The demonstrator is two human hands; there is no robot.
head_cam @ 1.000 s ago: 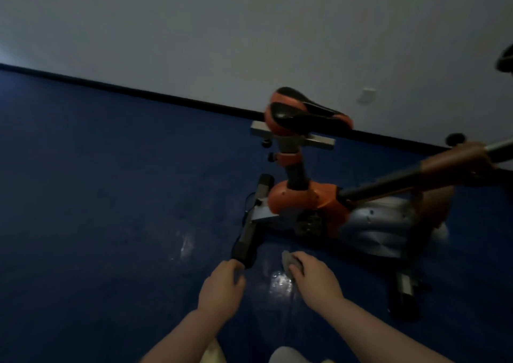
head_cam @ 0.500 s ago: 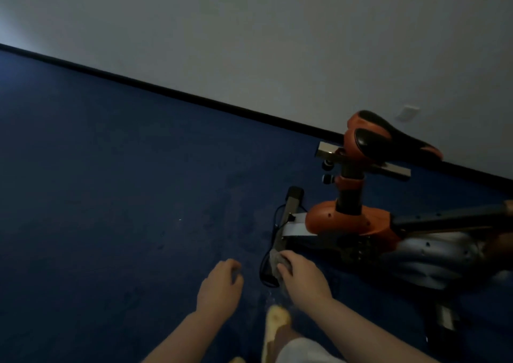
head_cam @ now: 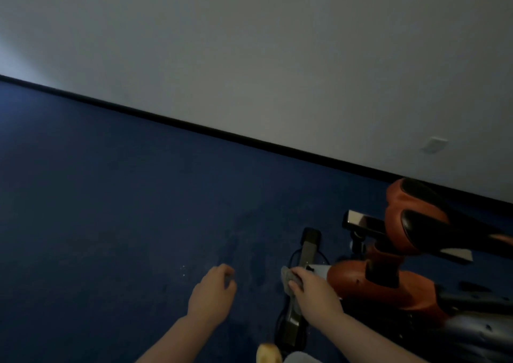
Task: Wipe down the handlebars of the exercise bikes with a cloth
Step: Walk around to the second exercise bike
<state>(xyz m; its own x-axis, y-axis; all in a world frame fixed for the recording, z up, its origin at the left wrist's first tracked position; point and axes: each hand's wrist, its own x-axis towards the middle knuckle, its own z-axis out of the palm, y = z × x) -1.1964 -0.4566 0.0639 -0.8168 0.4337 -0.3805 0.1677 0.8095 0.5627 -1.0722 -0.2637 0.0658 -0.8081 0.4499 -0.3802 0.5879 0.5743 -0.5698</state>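
An orange and black exercise bike stands at the lower right, its black and orange saddle pointing right. Its handlebars are out of frame. My right hand is closed on a small grey cloth and hovers over the bike's rear floor bar. My left hand hangs over the blue floor to the left, fingers curled loosely, holding nothing that I can see.
Dark blue floor stretches left and ahead to a black skirting board under a pale wall. A wall socket sits at the right. A black cable loops round the floor bar. My shoe tip shows at the bottom.
My view has swung left and up, so the bike has slid to the lower right and its frame tube has left the picture. Both hands stay low, the right still on the cloth.
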